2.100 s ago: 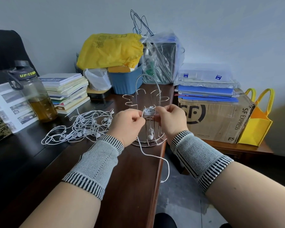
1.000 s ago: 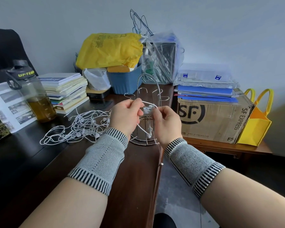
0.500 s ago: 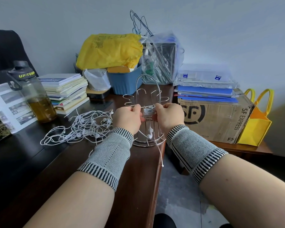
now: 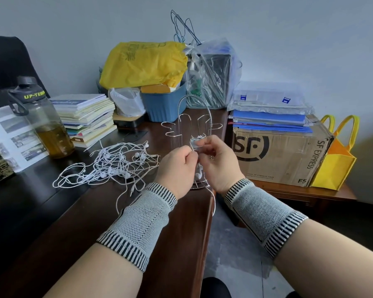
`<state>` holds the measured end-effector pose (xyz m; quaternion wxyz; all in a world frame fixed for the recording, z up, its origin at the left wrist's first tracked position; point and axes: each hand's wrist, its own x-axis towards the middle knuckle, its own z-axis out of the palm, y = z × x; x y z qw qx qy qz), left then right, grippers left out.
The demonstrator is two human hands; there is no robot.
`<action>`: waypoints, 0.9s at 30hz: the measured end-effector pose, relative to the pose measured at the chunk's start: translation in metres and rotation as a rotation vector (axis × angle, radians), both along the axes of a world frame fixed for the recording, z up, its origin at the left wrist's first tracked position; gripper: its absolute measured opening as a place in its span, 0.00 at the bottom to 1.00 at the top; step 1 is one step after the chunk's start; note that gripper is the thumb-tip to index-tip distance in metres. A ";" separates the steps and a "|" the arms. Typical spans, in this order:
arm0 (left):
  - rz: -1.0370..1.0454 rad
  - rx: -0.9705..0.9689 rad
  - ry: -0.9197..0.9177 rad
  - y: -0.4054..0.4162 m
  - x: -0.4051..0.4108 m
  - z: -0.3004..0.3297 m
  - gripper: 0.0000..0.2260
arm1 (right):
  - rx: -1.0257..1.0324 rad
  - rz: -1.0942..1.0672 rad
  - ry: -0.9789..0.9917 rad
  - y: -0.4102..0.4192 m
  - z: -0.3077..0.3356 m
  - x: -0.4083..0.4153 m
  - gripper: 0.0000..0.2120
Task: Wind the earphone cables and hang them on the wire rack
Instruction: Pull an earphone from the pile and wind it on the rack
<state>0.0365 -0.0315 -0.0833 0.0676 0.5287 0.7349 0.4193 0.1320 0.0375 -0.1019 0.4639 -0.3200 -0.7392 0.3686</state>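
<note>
Compared with the frame half a second earlier, both hands sit slightly lower and closer together in front of the wire rack point(image 4: 191, 134). The left hand point(image 4: 177, 168) has its fingers curled, pinching the white earphone cable point(image 4: 197, 145) just beside the right hand point(image 4: 219, 162), whose thumb and fingertips pinch the small wound bundle of the same cable. The loose cable tail that hung past the counter edge earlier now shows as a shorter loop below the right wrist. Earbuds dangle between the two hands, in front of the rack's round base.

The rack stands upright on the dark wooden counter point(image 4: 91, 222), near its right edge. Left of the hands lies a tangled pile of earphones point(image 4: 114, 164), untouched, spread flat on the counter. Farther left stand a water bottle point(image 4: 45, 123) holding amber liquid and a stack of books point(image 4: 86, 117). Behind the rack are a blue bin point(image 4: 164, 104), a yellow plastic bag point(image 4: 144, 63) and a clear plastic bag point(image 4: 211, 72), against a grey wall.

Right of the counter edge the floor drops away; a cardboard box point(image 4: 278, 155) rests on a lower wooden table with a yellow tote bag point(image 4: 334, 162) touching its side. Bare counter surface lies between the forearms and the rack.
</note>
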 end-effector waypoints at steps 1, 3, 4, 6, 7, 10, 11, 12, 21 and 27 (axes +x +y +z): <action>0.000 -0.017 0.053 0.000 0.001 -0.001 0.13 | 0.069 0.017 -0.053 0.000 -0.003 0.001 0.16; 0.003 -0.034 0.136 0.001 0.002 -0.002 0.12 | 0.160 0.027 -0.134 0.000 -0.005 0.002 0.19; 0.002 -0.034 0.166 0.001 0.002 -0.003 0.11 | 0.186 0.027 -0.153 0.001 -0.005 0.003 0.19; -0.003 -0.042 0.206 0.001 0.001 -0.002 0.10 | 0.245 0.007 -0.171 0.002 -0.005 0.003 0.20; -0.014 -0.048 0.213 0.001 0.001 -0.001 0.10 | 0.283 -0.007 -0.175 0.003 -0.006 0.004 0.19; -0.058 -0.082 0.228 -0.001 -0.002 0.001 0.10 | 0.407 -0.046 -0.179 0.005 -0.009 0.004 0.17; -0.064 -0.102 0.244 -0.002 -0.003 0.002 0.10 | 0.435 -0.056 -0.175 0.006 -0.010 0.004 0.16; -0.065 -0.124 0.270 -0.003 -0.005 0.003 0.10 | 0.459 -0.069 -0.170 0.007 -0.010 0.004 0.14; -0.033 -0.200 0.280 -0.013 -0.009 0.012 0.10 | 0.553 -0.117 -0.208 0.005 -0.008 -0.005 0.07; 0.003 -0.221 0.324 -0.024 -0.006 0.020 0.05 | 0.571 -0.130 -0.287 0.007 -0.008 -0.007 0.07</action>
